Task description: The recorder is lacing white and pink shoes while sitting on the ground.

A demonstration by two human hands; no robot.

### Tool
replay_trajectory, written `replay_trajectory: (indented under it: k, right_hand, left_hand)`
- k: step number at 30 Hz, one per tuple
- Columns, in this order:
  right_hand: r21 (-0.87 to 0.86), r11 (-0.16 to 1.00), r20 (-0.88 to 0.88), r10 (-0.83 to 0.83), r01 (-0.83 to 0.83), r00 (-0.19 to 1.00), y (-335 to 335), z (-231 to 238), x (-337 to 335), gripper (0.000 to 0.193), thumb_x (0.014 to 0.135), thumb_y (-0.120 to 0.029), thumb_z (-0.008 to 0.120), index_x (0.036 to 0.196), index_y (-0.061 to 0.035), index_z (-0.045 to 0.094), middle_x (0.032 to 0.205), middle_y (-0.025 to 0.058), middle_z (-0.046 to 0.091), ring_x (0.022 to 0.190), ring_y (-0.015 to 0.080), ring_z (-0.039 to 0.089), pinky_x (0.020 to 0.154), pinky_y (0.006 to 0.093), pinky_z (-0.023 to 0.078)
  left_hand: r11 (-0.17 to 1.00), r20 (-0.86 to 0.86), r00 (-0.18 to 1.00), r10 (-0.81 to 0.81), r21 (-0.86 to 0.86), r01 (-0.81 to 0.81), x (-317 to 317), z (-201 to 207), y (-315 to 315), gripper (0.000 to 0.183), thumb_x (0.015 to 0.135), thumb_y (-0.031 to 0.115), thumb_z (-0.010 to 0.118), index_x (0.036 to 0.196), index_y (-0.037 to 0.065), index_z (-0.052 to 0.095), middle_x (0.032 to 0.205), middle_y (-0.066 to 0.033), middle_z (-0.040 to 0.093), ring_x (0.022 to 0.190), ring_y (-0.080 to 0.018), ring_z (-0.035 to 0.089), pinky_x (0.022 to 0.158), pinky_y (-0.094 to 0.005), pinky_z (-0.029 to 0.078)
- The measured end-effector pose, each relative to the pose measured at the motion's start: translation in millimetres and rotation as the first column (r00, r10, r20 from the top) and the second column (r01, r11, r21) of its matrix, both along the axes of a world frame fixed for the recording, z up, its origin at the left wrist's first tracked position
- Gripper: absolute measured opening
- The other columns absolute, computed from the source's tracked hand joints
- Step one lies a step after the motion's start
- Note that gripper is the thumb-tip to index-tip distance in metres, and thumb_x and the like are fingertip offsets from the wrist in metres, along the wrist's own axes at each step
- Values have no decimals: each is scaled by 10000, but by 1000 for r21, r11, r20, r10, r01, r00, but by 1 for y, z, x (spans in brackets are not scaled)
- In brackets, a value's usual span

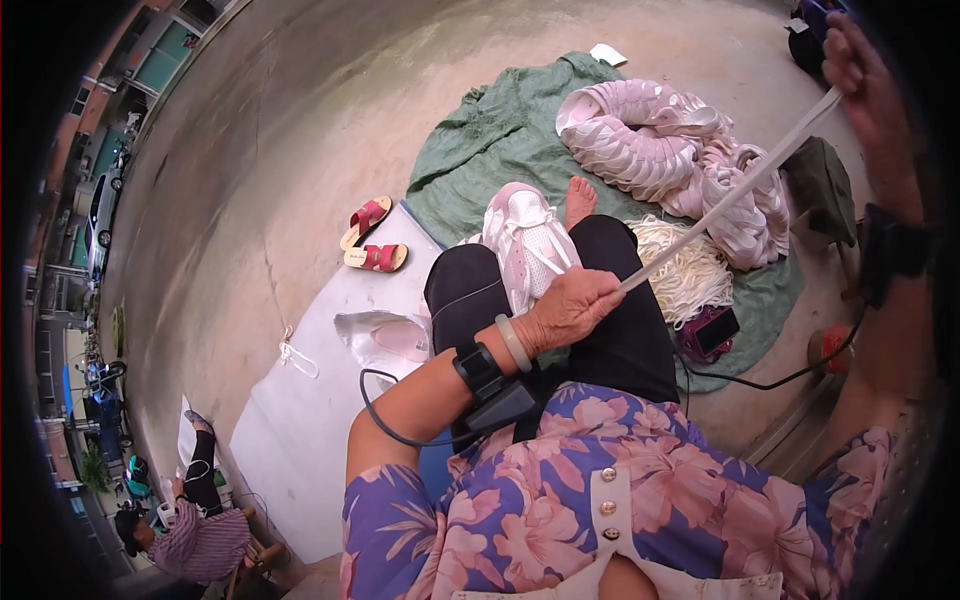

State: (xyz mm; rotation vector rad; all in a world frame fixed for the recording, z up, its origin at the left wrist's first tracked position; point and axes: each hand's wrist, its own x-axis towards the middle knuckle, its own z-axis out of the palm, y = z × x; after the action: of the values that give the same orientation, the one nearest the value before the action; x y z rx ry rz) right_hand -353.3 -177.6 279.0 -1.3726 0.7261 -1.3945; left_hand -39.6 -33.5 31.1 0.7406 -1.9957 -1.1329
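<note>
Between my knees rests a pale pink and white sneaker upper with lace across its front. My left hand is closed on a white shoelace, right beside the upper's opening. The lace runs taut up to the right, where my right hand grips it, raised far out at arm's length. Whether the lace is threaded through the upper under my left hand is hidden. Several loose cream-white laces lie in a heap by my right knee.
A large coil of stacked pink-white uppers lies on a green cloth. Beside the lace heap is a phone in a purple case. Red sandals, a silvery-white bag and a white sheet are at left; another person sits lower left.
</note>
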Motion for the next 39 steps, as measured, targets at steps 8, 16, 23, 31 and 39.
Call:
replay_trajectory:
  k: [8, 16, 23, 31, 39]
  right_hand:
    - [233, 965, -621, 243, -120, 746, 27, -279, 147, 185, 745, -223, 642, 760, -49, 580, 709, 41, 537, 706, 148, 503, 679, 295, 389]
    - [142, 981, -784, 191, -130, 591, 9, -314, 193, 261, 651, -289, 634, 783, -64, 636, 761, 181, 614, 778, 326, 565, 816, 399, 375]
    - [74, 996, -771, 94, -57, 630, 18, -313, 207, 224, 658, -254, 613, 777, -77, 680, 682, 176, 610, 723, 298, 570, 710, 355, 403]
    - [674, 715, -242, 448, -183, 861, 18, -285, 205, 191, 744, -213, 555, 687, -42, 619, 544, 19, 500, 476, 122, 424, 470, 250, 322]
    - [716, 571, -131, 674, -401, 727, 6, -287, 191, 161, 740, -189, 617, 690, -52, 550, 571, -22, 450, 431, 75, 361, 417, 228, 290]
  left_hand:
    - [996, 135, 987, -87, 25, 85, 12, -22, 4, 269, 895, 234, 493, 696, 54, 486, 589, -107, 447, 569, -299, 481, 537, -377, 363]
    - [983, 117, 986, -118, 153, 99, 15, -27, 0, 279, 899, 234, 483, 697, 42, 472, 587, -115, 441, 571, -306, 482, 543, -379, 363]
    - [974, 70, 987, -143, 184, 128, 14, -29, -4, 276, 905, 219, 467, 700, 34, 470, 577, -118, 434, 564, -304, 483, 538, -378, 361]
    - [979, 100, 986, -135, 165, 117, 12, -27, -5, 223, 863, 190, 499, 708, 33, 467, 588, -159, 457, 581, -351, 510, 536, -415, 379]
    - [981, 112, 985, -129, 159, 110, 10, -30, -4, 320, 910, 244, 460, 666, 39, 441, 555, -109, 418, 544, -310, 461, 540, -370, 355]
